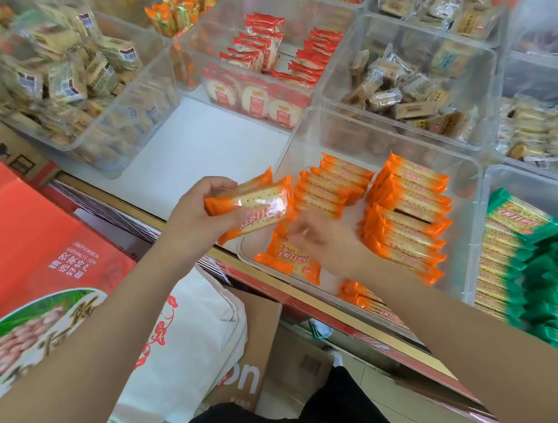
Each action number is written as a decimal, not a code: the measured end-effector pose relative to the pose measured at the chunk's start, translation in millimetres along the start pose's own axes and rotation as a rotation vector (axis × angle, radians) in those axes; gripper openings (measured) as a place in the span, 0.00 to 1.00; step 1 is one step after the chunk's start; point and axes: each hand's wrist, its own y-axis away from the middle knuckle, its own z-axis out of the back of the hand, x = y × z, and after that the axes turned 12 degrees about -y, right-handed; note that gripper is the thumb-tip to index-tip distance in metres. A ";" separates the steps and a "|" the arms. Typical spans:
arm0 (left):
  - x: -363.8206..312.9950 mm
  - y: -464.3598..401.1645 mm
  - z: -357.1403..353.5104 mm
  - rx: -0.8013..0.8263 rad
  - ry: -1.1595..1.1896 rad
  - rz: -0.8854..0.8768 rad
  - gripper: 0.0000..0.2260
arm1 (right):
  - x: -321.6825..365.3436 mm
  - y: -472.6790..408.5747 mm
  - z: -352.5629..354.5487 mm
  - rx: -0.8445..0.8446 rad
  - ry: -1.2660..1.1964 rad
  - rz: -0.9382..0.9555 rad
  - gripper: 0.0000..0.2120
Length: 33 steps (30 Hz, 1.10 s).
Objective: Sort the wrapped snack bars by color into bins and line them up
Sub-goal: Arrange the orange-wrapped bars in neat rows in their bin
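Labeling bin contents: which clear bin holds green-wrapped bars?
The bin at far right, beside the orange-bar bin; its green-wrapped bars stand in rows.

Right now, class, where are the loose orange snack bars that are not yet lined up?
In the head view, the loose orange bars lie flat at the near left of the clear bin, under the right hand, left of the standing orange rows.

Bare shelf [195, 144] between clear bins [117, 131]
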 end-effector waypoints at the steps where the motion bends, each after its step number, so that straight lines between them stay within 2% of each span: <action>1: 2.6 -0.1 3.5 -0.013 -0.012 -0.017 0.15 | -2.2 -3.4 -7.8 0.169 0.030 -0.100 0.13; 3: 5.1 1.1 8.3 -0.014 -0.029 -0.028 0.16 | -1.7 -10.7 -19.8 0.383 0.032 -0.236 0.19; 5: 5.5 2.7 10.0 0.007 -0.063 -0.060 0.16 | 0.7 -16.0 -24.6 0.460 0.052 -0.288 0.20; 8: 4.9 2.8 8.8 0.055 -0.098 -0.119 0.17 | -4.3 -17.2 -20.4 0.527 0.238 -0.262 0.21; 12: -0.2 -1.7 2.9 0.135 -0.218 -0.219 0.18 | -14.9 -10.1 -5.7 0.479 0.399 -0.178 0.26; 15: -9.9 -5.8 -3.7 0.237 -0.338 -0.335 0.19 | -19.0 -6.6 14.5 0.474 0.473 -0.202 0.20; 22: -22.0 -26.7 -27.2 0.552 -0.745 -0.609 0.22 | -22.9 -13.3 50.9 0.525 0.463 -0.285 0.19; 24: -27.7 -31.1 -35.6 0.633 -0.843 -0.667 0.21 | -23.9 -14.1 55.0 0.517 0.467 -0.286 0.23; 29: -40.2 -34.9 -53.0 0.725 -0.829 -0.670 0.20 | -43.7 -21.5 45.1 0.438 0.621 -0.167 0.23; 31: -32.3 -34.7 -63.6 0.808 -0.958 -0.659 0.20 | -45.3 -22.7 44.3 0.375 0.704 -0.146 0.25; 33: -21.1 -37.6 -74.8 0.872 -1.188 -0.704 0.17 | -46.1 -21.7 44.0 0.358 0.773 -0.110 0.26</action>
